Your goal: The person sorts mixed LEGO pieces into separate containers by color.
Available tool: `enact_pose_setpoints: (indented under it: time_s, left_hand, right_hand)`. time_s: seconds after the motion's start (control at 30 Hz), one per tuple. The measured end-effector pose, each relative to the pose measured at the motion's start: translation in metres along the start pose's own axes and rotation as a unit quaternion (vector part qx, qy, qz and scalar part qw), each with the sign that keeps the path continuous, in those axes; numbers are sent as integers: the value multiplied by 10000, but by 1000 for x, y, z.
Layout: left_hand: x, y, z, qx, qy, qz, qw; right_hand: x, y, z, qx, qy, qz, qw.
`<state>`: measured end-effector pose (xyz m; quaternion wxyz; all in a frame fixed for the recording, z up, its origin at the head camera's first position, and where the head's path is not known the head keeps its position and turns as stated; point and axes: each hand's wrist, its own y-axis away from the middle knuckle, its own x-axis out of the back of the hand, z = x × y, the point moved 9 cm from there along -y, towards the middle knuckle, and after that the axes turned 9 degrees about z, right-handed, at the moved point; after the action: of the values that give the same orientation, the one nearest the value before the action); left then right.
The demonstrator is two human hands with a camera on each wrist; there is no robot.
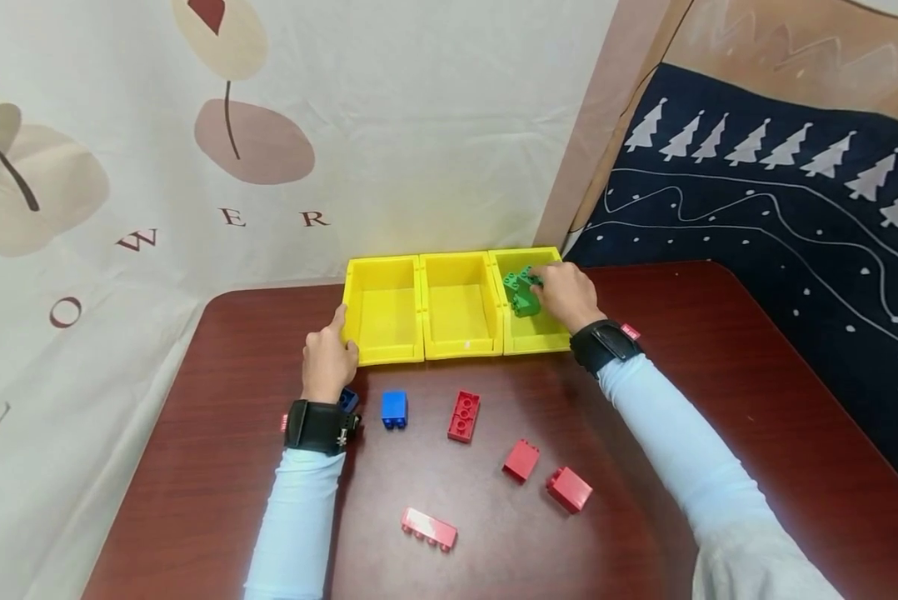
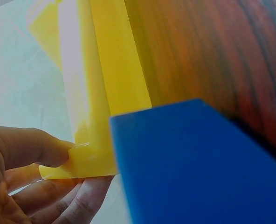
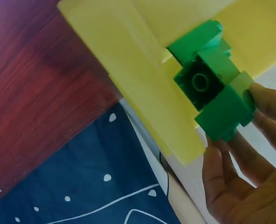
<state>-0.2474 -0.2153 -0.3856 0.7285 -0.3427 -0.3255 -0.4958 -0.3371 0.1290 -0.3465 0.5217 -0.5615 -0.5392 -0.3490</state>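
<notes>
Three joined yellow bins (image 1: 460, 308) stand at the back of the table. My left hand (image 1: 327, 362) grips the left bin at its outer side; in the left wrist view the thumb lies on the yellow wall (image 2: 93, 161) and the other fingers are behind it. My right hand (image 1: 565, 292) reaches into the right bin and pinches a green toy brick (image 3: 226, 114) between thumb and fingers. Other green bricks (image 1: 526, 305) lie in that bin, right beside the pinched one. A blue brick (image 2: 198, 163) looms close to the left wrist camera, partly hidden by the wrist in the head view.
Another blue brick (image 1: 394, 409) sits in front of the bins. Red bricks lie about the table: one studs up (image 1: 463, 417), two to the right (image 1: 521, 461) (image 1: 569, 489) and a long one (image 1: 429, 529) near the front. A cloth wall (image 1: 419, 167) rises behind.
</notes>
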Motion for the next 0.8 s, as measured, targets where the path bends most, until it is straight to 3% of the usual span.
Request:
enact_pose_setpoints:
  time_s: [0.47,0.8]
  left_hand:
    - [1,1,-2,125,-11,-115,9999]
    - [0,1,-1,137,12,-89,9999]
  right_hand:
    - [-7,-3,0,-87,-136,269,9995]
    - [-5,-4,3,-128,-178,220,9995]
